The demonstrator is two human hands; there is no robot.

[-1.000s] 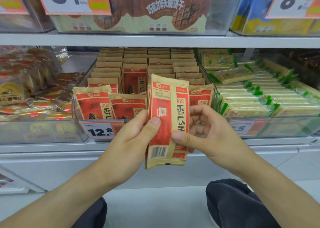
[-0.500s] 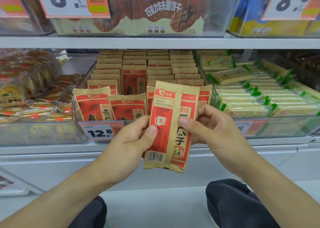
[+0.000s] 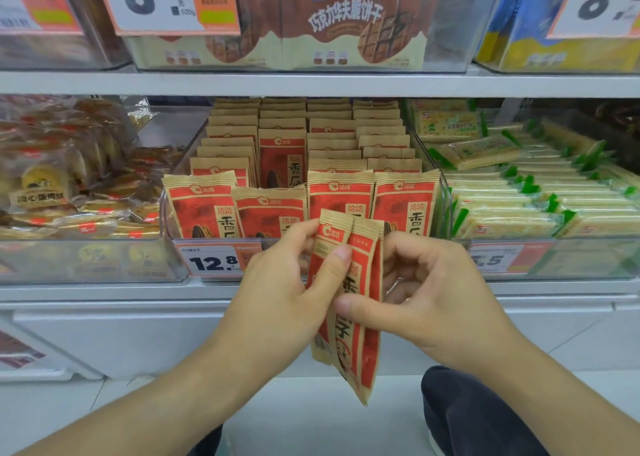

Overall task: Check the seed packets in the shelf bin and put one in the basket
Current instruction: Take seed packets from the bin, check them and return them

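Red-and-kraft paper seed packet [image 3: 346,303] — hanging upright, long axis vertical, in front of the clear plastic shelf bin [image 3: 445,213] — being pinched between the left hand [image 3: 277,300] and right hand [image 3: 436,300], both gripping it mid-length; basket not showing.

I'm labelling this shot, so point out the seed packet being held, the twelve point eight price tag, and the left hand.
seed packet [image 3: 370,317], head view, on its red front panel.
price tag [image 3: 213,263], head view, on the printed digits.
left hand [image 3: 277,303], head view, on the back of the hand.
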